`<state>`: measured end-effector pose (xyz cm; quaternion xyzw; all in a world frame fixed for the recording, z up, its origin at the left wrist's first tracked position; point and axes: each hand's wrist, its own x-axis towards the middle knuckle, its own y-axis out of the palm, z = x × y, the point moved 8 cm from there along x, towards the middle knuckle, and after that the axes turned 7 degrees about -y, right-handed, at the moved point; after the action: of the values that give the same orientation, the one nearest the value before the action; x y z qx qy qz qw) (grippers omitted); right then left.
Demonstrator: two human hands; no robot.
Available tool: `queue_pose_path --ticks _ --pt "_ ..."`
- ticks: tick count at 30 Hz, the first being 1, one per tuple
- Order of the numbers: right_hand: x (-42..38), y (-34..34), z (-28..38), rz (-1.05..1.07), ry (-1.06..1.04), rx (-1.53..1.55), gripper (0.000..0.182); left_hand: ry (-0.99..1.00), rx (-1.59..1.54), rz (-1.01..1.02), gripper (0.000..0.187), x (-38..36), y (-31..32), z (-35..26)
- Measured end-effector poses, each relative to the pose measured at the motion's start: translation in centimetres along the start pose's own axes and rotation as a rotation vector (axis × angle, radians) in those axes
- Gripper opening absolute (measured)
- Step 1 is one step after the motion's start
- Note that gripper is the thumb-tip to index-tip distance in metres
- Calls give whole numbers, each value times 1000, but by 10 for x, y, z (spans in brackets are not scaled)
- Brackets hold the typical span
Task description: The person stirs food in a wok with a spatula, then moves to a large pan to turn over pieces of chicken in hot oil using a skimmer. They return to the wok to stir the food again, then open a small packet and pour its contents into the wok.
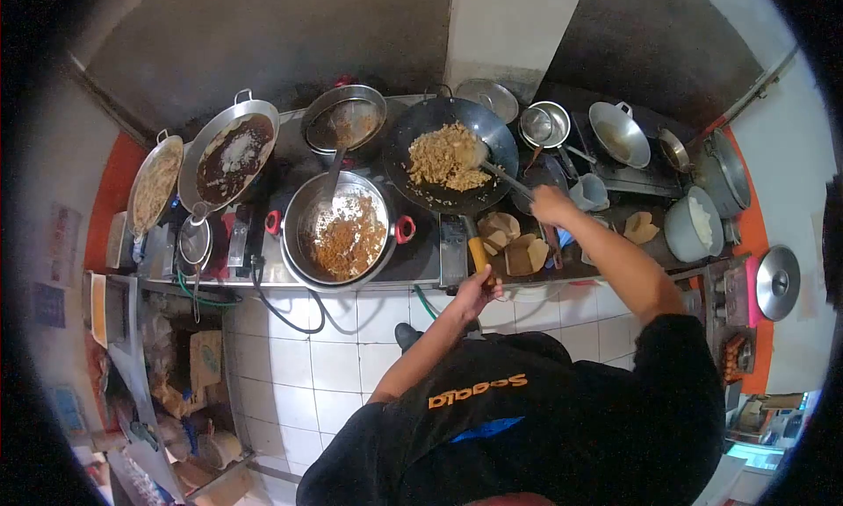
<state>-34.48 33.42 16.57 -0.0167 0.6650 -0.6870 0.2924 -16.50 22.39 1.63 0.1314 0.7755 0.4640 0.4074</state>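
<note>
**Spatula (pixel 507 179) dips into fried rice (pixel 448 155) in a black wok (pixel 499 139)**

The right hand (pixel 553 206) has its fingers closed around the upper end of the metal spatula's handle, reaching in over the wok's right rim; the head rests among the rice. The left hand (pixel 479 294) curls its fingers around the end of the wok's yellow-brown handle (pixel 477 253), at the near edge of the tabletop (pixel 420 260).

The rice is heaped in the middle of the wok, with loose grains scattered near the rim. Just left stands a steel pot (pixel 309 209) with red handles, brown crumbs (pixel 345 247) in it. Farther left, a large two-handled pan (pixel 224 122) holds dark liquid topped by a whitish patch. Open paper boxes (pixel 527 258) sit right of the wok's handle.
</note>
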Motion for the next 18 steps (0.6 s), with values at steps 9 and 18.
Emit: queue_pose_path --ticks 9,18 --pt "6 -2 -10 86 -4 205 28 129 16 -196 21 -17 14 -17" --pt "5 20 -6 210 -102 207 22 271 89 -289 25 3 2 -30"
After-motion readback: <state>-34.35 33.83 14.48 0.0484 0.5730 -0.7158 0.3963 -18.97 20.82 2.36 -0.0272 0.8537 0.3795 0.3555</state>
